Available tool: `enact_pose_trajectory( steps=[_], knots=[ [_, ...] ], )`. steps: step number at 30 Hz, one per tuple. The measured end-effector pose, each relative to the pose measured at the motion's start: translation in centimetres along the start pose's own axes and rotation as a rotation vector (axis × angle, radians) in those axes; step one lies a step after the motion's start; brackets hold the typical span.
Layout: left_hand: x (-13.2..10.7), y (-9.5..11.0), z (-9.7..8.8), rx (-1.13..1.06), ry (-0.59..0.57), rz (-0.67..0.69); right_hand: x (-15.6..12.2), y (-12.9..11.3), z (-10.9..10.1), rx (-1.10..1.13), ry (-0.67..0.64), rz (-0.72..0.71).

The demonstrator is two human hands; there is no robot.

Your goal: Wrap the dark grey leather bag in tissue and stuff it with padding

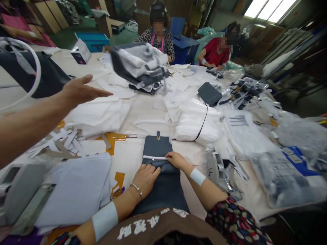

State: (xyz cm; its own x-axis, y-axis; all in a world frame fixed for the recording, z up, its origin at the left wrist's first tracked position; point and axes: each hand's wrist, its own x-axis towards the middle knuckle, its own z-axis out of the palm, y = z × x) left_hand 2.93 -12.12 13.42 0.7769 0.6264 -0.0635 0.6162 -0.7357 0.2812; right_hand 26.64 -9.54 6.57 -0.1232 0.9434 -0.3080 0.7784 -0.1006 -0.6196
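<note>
At the lower centre of the frame, a dark blue-grey, leather-look flat piece (156,146) lies on the whitish tabletop (129,159). Your left hand (146,178) rests palm down across it, fingers slightly apart; your right hand (176,160) pinches the right end of its slim white strip (154,157).

Pale tabletop (126,158) carries a dark bag (165,187) under left hand (146,178) and right hand (176,160), stacked white sheets (76,187) left of both, a cord-bound white bundle (190,120) beyond the right, and a plastic-wrapped pack (286,182) farther right.
</note>
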Motion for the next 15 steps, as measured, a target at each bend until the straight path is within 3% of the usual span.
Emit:
enact_pose_trajectory(
  steps=[8, 13, 15],
  knots=[
    [4.5, -2.5, -1.5, -0.129, -0.009, -0.024, 0.6, 1.1, -0.3, -0.046, -0.166, -0.137],
    [7.1, -4.3, -0.1, -0.2, -0.256, -0.014, -0.1, 1.0, 0.0, -0.081, -0.124, -0.131],
    [7.3, -4.6, 0.5, -0.165, -0.263, -0.005, -0.6, 0.9, 0.1, -0.089, -0.089, -0.12]
  ],
)
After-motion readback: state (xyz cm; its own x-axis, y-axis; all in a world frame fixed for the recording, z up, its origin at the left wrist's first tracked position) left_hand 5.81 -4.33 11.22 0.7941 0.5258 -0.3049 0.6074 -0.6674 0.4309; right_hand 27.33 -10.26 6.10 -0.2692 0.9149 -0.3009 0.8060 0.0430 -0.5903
